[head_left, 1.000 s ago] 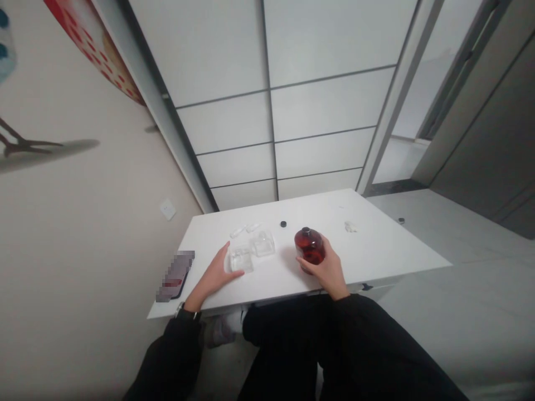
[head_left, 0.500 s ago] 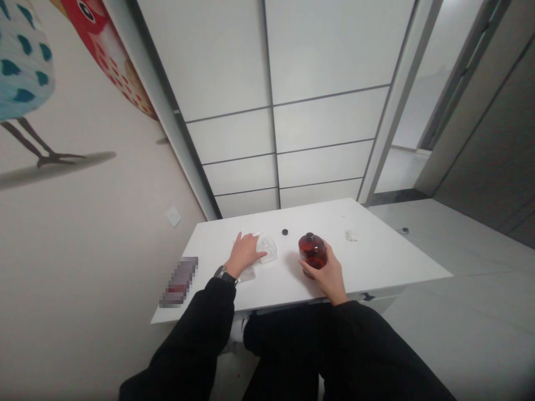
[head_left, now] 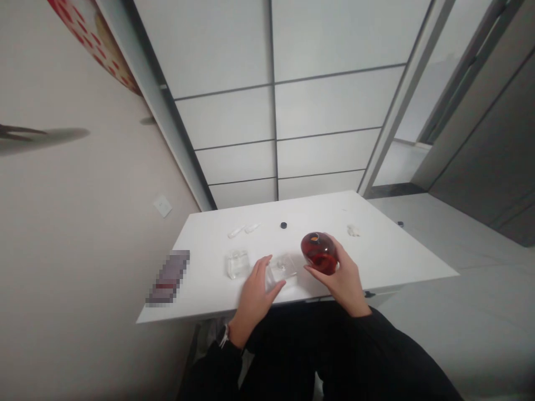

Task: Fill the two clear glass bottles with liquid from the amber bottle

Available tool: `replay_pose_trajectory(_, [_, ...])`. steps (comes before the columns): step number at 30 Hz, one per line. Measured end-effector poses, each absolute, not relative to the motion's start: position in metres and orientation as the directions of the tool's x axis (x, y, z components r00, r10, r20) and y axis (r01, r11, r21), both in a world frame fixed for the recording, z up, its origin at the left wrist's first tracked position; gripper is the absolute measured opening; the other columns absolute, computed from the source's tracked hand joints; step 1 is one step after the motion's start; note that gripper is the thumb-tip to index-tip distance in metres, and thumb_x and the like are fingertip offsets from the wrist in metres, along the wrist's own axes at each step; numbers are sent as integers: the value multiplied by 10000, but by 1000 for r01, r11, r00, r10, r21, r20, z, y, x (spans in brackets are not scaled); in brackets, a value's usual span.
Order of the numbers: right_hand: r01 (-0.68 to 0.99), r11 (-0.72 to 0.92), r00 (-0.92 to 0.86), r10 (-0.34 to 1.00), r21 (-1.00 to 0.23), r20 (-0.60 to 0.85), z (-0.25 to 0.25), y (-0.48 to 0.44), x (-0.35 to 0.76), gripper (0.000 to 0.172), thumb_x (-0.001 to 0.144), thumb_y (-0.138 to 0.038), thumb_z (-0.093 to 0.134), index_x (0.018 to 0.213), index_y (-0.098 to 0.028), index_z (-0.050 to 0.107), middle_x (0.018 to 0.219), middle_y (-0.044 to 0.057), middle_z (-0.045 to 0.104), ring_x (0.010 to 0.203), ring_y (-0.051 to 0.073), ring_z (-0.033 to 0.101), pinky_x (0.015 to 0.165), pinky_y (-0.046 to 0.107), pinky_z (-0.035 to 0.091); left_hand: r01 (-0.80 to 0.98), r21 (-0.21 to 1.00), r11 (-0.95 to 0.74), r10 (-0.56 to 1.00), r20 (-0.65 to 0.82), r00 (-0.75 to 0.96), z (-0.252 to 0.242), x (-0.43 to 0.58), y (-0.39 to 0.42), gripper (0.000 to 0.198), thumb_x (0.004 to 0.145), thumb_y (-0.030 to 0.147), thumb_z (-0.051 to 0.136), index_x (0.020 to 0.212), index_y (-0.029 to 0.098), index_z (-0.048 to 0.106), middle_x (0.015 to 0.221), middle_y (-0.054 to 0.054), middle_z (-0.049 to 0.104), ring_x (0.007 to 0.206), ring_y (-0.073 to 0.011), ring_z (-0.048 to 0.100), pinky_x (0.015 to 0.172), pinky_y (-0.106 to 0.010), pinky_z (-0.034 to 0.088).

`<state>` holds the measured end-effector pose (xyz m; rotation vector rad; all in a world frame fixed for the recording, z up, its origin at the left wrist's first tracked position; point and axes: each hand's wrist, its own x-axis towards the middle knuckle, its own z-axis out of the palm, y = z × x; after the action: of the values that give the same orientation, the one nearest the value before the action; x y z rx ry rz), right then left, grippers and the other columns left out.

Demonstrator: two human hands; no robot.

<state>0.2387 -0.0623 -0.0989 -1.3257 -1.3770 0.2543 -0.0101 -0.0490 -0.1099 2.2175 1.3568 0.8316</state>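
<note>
My right hand [head_left: 345, 278] grips a dark red see-through bottle [head_left: 320, 257], thumb in front and fingers round its far side. The bottle tips toward me and leftward, its uncapped mouth showing orange inside. To its left, a small clear square bottle [head_left: 285, 268] stands near the table's front edge. My left hand [head_left: 257, 292] is closed around the left side of it, with fingers behind and thumb in front. A second clear square bottle [head_left: 237, 264] stands just left of that hand. Behind them lies a small black cap [head_left: 283, 225].
Two slim whitish clear pieces [head_left: 236, 231] lie toward the back of the white table [head_left: 401, 253]. A crumpled tissue [head_left: 353, 230] is at the right. A blurred-out flat object [head_left: 168, 278] lies by the left edge. Behind the table stand white panelled doors [head_left: 317, 117].
My left hand has moved nearer and to the right, onto one clear bottle, uncovering the slim pieces behind. The red bottle has gone from upright to tilted. My view has shifted slightly.
</note>
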Motion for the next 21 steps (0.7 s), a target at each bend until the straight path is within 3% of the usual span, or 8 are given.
replay_pose_trajectory(8, [774,337,-9,852,-536,523,-83,-76,258,777,858,-510,826,1531,-279,515,1455,117,699,1265,326,729,1015,474,637,453,824,-341,920,194,339,-127,-30,-41,613,961,347,726,1525,239,511,1562,-132,611,1441,-301,599,1233,-493,471])
replay_pose_trajectory(13, [878,332,-132,860,-345,493,-75,-79,269,714,921,-471,753,1560,-303,480,1425,114,714,1207,321,755,916,437,670,429,839,-334,910,168,380,-120,-30,-42,631,924,338,768,1519,298,562,1566,-80,614,1463,-306,570,1272,-499,417])
replay_pose_trajectory(18, [905,396,-282,834,-157,475,-64,-79,271,707,943,-345,697,1593,-295,425,1385,126,732,1160,308,775,842,390,683,475,837,-271,928,98,359,-123,-28,-41,885,854,283,833,1634,320,416,1602,-90,580,1444,-314,591,1253,-521,441])
replay_pose_trajectory(21, [900,426,-347,829,-93,438,-59,-78,269,781,909,-227,666,1628,-290,368,1413,133,718,1175,308,769,855,386,677,510,815,-274,929,86,361,-129,-28,-39,875,847,286,842,1621,306,435,1616,-101,568,1471,-332,570,1257,-539,441])
